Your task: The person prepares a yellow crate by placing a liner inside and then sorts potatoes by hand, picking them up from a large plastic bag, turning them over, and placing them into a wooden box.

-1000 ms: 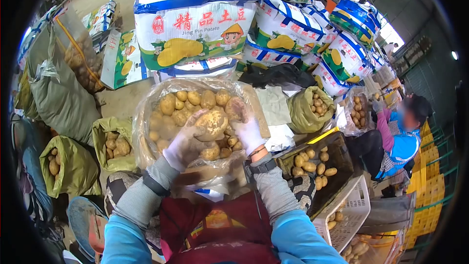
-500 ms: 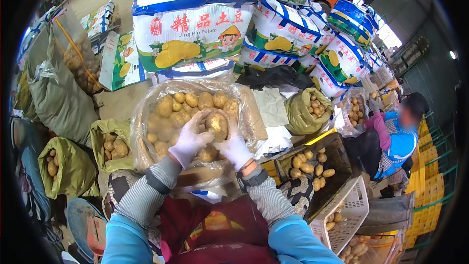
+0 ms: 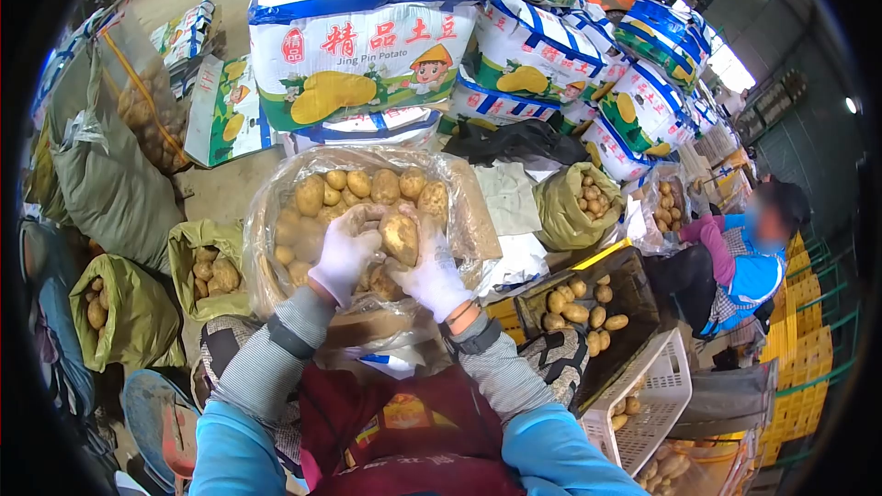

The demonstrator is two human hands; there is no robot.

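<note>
A brown potato (image 3: 400,237) is held between my two hands, above the open plastic-lined box (image 3: 260,266). My left hand (image 3: 344,255), in a white glove, curls its fingers against the potato's upper left side. The gloved right hand (image 3: 432,277) closes round its right and lower side. Beneath and behind them, several loose potatoes (image 3: 386,186) fill the box; those on the left show hazily through clear plastic film. My hands hide part of the potatoes at the front.
Green sacks of potatoes stand at the left (image 3: 129,321) and at the right (image 3: 574,220). A dark crate (image 3: 606,266) with potatoes and a white basket (image 3: 675,386) lie at my right. Printed potato boxes (image 3: 367,55) are stacked ahead. A seated person (image 3: 749,262) is at the right.
The potato has turned in my hands and shifted slightly left and down. My right hand has moved a little left with it, and my left hand slightly left.
</note>
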